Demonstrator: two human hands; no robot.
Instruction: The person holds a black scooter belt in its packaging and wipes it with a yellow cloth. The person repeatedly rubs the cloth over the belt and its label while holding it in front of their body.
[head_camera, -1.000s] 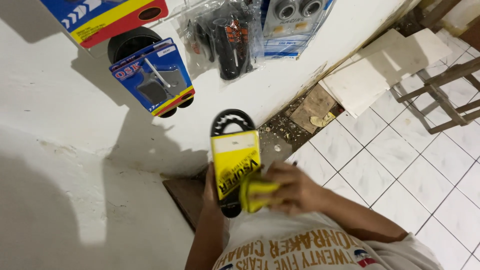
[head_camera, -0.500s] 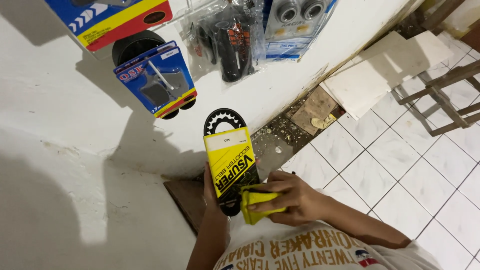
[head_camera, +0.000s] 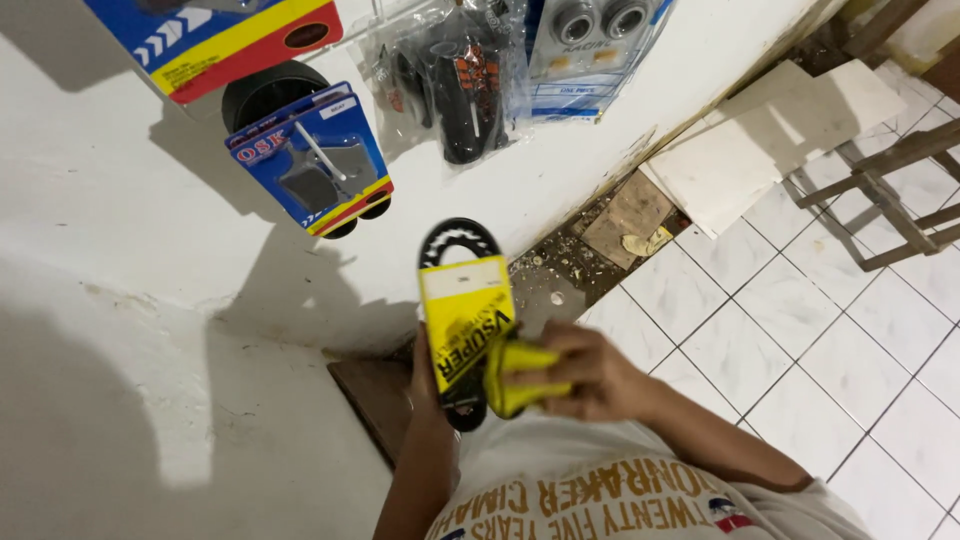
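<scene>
Toothed matt black rubber belt (head_camera: 452, 243) in glossy yellow card sleeve (head_camera: 466, 325); soft yellow cloth (head_camera: 518, 377); rough white-painted wall (head_camera: 120, 300).

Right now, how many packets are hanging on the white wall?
4: a blue-yellow-red box top left, a blue carded pack below it, a clear bag of black parts, a bearings pack. More may hang above.

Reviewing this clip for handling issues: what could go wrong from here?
1. The left hand grips only the lower end of the sleeved black toothed belt; rubbing from the yellow cloth in the right hand might push it loose.
2. A drop would likely land in the rubble by the wall.
</scene>
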